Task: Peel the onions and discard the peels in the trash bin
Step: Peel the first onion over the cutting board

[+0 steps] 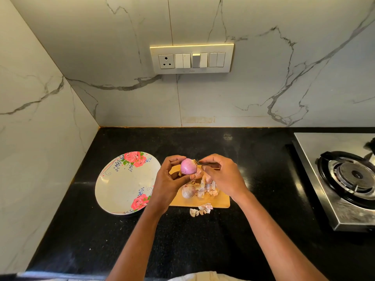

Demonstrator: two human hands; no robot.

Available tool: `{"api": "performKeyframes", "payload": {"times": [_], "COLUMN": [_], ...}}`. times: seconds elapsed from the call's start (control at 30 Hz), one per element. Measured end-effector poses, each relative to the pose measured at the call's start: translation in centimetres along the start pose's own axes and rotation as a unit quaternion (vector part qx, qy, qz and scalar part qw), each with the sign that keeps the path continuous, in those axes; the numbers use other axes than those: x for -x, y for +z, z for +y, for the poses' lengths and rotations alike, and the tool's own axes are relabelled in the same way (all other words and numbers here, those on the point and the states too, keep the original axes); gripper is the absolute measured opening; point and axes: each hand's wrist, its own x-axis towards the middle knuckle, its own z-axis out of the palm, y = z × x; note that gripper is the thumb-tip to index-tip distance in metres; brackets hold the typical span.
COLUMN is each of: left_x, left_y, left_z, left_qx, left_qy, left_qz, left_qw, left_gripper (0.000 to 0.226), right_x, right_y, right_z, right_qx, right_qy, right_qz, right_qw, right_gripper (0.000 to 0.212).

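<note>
My left hand (170,179) grips a pink, mostly peeled onion (188,166) above the wooden cutting board (219,200). My right hand (223,175) holds a thin dark knife (209,163) whose tip meets the onion's root end. An unpeeled onion (187,192) lies on the board beside a heap of papery peels (209,189). More peels (200,209) sit on the counter just off the board's front edge. No trash bin is in view.
A white oval plate with rose prints (121,185) lies left of the board on the black counter (101,240). A steel gas stove (345,179) stands at the right. Marble walls close the back and left; a switch panel (191,58) hangs on the back wall.
</note>
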Motion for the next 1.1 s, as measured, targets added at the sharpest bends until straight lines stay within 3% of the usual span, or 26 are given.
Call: {"api": "performKeyframes", "payload": {"times": [0.17, 0.53, 0.7, 0.87, 1.03, 1.1], "left_x": [-0.1, 0.1, 0.3, 0.1, 0.2, 0.3], "left_y": [0.0, 0.0, 0.0, -0.4, -0.4, -0.3], "left_z": [-0.2, -0.9, -0.6, -0.6, -0.8, -0.7], "left_qx": [-0.007, -0.015, 0.012, 0.03, 0.04, 0.041], "left_qy": [-0.002, -0.006, -0.011, -0.024, -0.038, -0.04], "left_qz": [0.008, -0.004, -0.024, -0.029, -0.045, -0.051], "left_qw": [1.0, 1.0, 1.0, 0.999, 0.997, 0.997], "left_gripper": [0.061, 0.059, 0.053, 0.052, 0.051, 0.05], "right_x": [0.3, 0.9, 0.5, -0.2, 0.0, 0.1], "right_y": [0.3, 1.0, 0.5, -0.1, 0.1, 0.2], "right_z": [-1.2, -1.5, -0.8, 0.4, -0.9, -1.2], "right_qx": [-0.063, 0.058, 0.047, 0.07, -0.075, -0.08], "right_qy": [-0.034, -0.126, -0.094, -0.058, -0.038, -0.045], "right_qz": [0.006, 0.073, 0.097, 0.056, -0.002, -0.015], "right_qw": [0.997, 0.988, 0.99, 0.994, 0.996, 0.996], "right_gripper": [0.021, 0.014, 0.015, 0.013, 0.022, 0.025]}}
